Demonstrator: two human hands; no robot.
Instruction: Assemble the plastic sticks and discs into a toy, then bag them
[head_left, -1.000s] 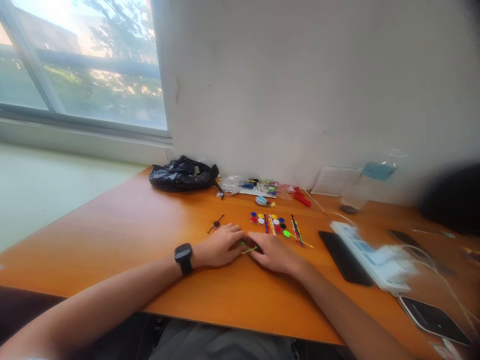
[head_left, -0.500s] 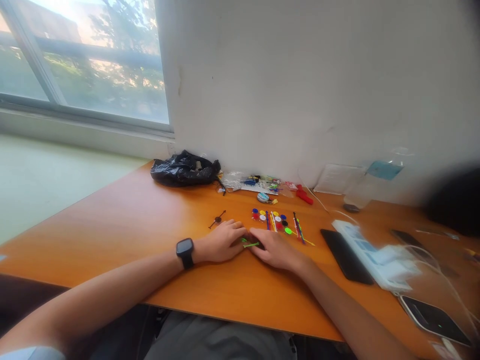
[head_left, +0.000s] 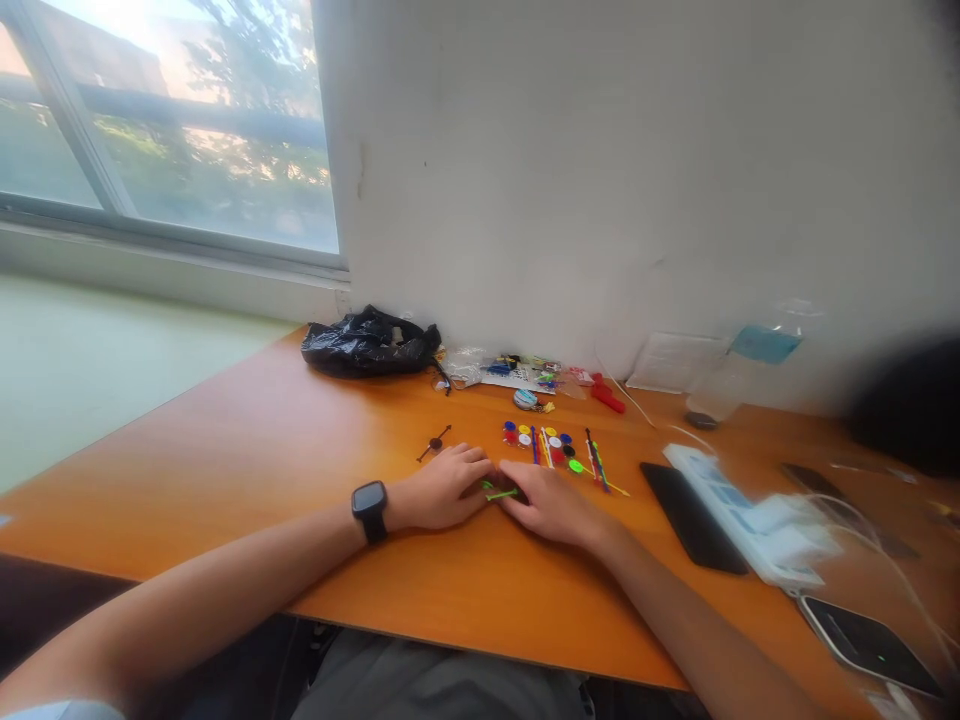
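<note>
My left hand [head_left: 446, 487], with a black watch [head_left: 369, 499] on its wrist, rests low over the table with curled fingers. Opposite it, fingertips almost meeting, is my right hand [head_left: 553, 503], also closed. Between them a thin bright-green plastic stick [head_left: 502, 495] shows, apparently gripped from both sides; the fingers cover part of it. Just beyond my left hand lies a dark brown stick with a round disc [head_left: 435, 444] on it. Behind my right hand are several coloured discs [head_left: 554, 442] and thin arrow-like sticks [head_left: 598, 460] in loose groups.
A black plastic bag [head_left: 371, 343] and clear packets of small parts [head_left: 517, 372] lie by the wall, near a round tin [head_left: 527, 400] and a red object [head_left: 607, 393]. On the right are a black slab [head_left: 690, 515], a white power strip [head_left: 739, 510], cables, a phone [head_left: 870, 640] and a bottle [head_left: 716, 385].
The view has shifted very slightly. Both hands stay in the same place around the green stick, and the things on the table have not moved.
</note>
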